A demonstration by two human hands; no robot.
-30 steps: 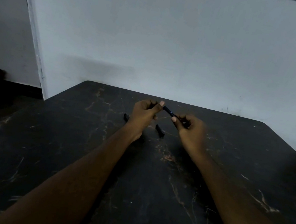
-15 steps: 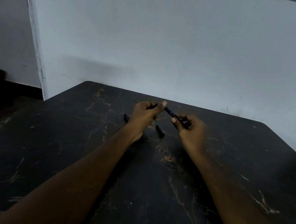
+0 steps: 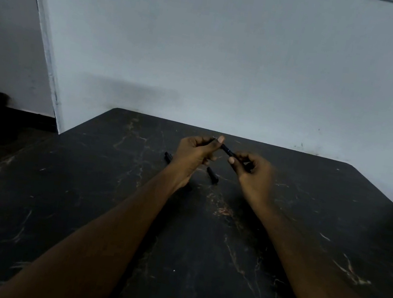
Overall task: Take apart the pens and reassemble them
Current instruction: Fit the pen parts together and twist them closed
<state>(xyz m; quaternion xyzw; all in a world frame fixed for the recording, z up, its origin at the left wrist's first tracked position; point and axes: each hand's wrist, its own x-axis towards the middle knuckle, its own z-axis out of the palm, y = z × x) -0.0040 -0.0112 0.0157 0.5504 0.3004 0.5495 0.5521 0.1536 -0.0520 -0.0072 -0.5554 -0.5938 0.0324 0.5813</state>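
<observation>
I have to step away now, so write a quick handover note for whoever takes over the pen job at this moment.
Left hand: shut on one end of the held pen.
Right hand: shut on its other end, above the dark marble table.
On the table: a short black pen piece between the hands, and another black piece partly hidden behind the left wrist.
Done: at least one pen looks taken apart.
Left: whether the held pen is coming apart or going together cannot be told; finish it, then reassemble the loose pieces.

Head view: single wide-angle camera above the near edge of the black table [image 3: 79, 208], facing forward-down toward the wall [image 3: 230, 52] behind it.
</observation>
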